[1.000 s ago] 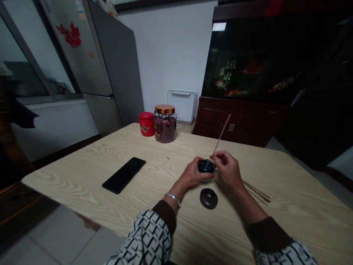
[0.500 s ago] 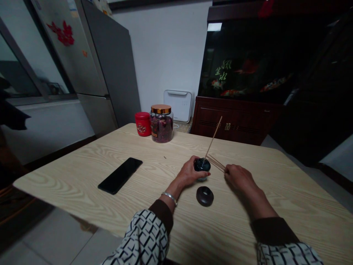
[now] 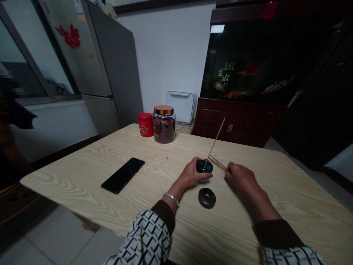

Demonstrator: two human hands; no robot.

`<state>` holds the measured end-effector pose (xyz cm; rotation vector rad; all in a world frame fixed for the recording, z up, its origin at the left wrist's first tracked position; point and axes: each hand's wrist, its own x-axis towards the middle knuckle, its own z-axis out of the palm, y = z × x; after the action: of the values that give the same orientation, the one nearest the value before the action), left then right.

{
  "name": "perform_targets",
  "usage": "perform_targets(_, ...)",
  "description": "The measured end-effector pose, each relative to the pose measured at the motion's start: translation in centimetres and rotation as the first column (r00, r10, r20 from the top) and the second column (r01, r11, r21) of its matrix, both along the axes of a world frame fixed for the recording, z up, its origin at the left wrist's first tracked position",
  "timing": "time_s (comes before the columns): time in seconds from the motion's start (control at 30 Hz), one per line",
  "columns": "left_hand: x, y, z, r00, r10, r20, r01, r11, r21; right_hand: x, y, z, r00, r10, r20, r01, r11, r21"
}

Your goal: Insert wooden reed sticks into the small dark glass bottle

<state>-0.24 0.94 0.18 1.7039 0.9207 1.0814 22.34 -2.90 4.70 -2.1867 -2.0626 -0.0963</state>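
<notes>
Just right of the dark bottle that the left hand cups, thin sticks slant lengthwise toward it, their outer ends pinched by the nearer right hand.

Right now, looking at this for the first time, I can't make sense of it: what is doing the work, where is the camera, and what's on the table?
There is no robot here, only a person's two bare hands. The camera sits on that person's head, looking forward and down.

The left hand grips a small, dark, glossy round bottle; one thin brown stick slants up from its top. The right hand holds a few more thin brown sticks.

On the pale wood-grain table, a round dark brown piece lies just nearer than the bottle. To the left is a flat black phone; farther back stand a red lidded canister and a clear jar with a copper-coloured lid.
</notes>
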Motion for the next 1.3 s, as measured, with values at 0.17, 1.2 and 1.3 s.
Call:
perform_targets(0.17,0.0,0.0,0.0,1.0,-0.001,0.013,0.001,1.0,-0.009,0.4,0.4,2.2,0.746,0.156,-0.647,0.19,0.882,0.431)
perform_targets(1.2,0.0,0.1,-0.3,1.0,-0.004,-0.001,0.004,1.0,-0.004,0.3,3.4,3.9,0.795,0.248,-0.553,-0.185,0.968,0.168)
perform_targets(1.3,0.1,0.1,-0.4,1.0,-0.013,0.005,0.013,1.0,0.003,2.1,3.7,2.1,0.976,0.098,-0.195,-0.109,0.993,-0.048)
